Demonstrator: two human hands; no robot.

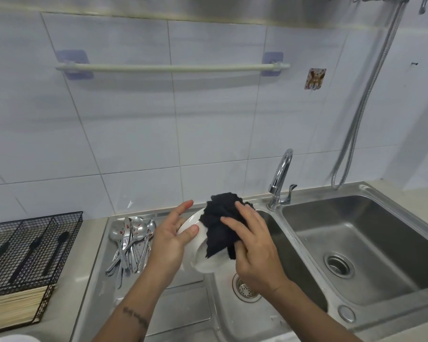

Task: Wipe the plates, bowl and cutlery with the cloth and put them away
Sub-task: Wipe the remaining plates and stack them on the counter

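Two hands: both are working over the left basin of the steel sink (371, 193), with nothing resting on the counter between them.
Left hand (169, 239): is cradling the white bowl (203, 261) from its outer side, thumb lying on the rim, the other fingers reaching round the back and mostly straight.
Right hand (255, 245): is pressing the black cloth (220, 225) against the bowl with spread fingers, the cloth bunching under the palm.
Bowl position: is being held tilted on edge, in the air above the basin's drain (246, 287).
Cutlery: a heap of spoons (131, 240) is lying on the draining board just left of the bowl, waiting its turn.
Storage: a black wire basket (32, 245) is standing on the counter further left, dark-handled utensils and a bundle of pale sticks in it.
Slip risk: the bowl is likely wet, and the left hand's loose hold could be letting it slide into the basin if the wiping pushes hard.
Knock risk: swinging the bowl leftward could be scattering the spoons.
Writing: a tattoo on the left forearm is showing script too small to read; no brand is readable.
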